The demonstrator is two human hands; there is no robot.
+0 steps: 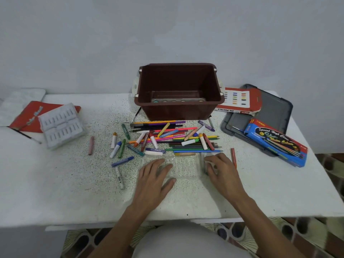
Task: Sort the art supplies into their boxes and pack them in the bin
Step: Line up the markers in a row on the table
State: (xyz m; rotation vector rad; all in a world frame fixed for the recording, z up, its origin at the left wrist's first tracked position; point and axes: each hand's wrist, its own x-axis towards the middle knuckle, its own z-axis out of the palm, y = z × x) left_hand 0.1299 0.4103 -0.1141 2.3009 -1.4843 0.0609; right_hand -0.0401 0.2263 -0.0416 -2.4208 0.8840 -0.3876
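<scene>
Head view: loose pile of crayons and pencils [173, 136] in many colours, crossed over each other, lies mid-table just in front of the brown bin [178, 90]; a few crayons are strewn off to the left. Clear tray [184, 168] sits nearest me. I see the left hand [156, 175] flat on it, fingers straight; the right hand [221, 170] curls round its right end. Blue pencil box [275, 142] rests on a grey lid [273, 110] at right, and a white tray [61, 125] sits at left. The table [74, 183] is white and speckled, the wall [167, 25] pale and bare, and the floor [325, 235] patterned tile.
</scene>
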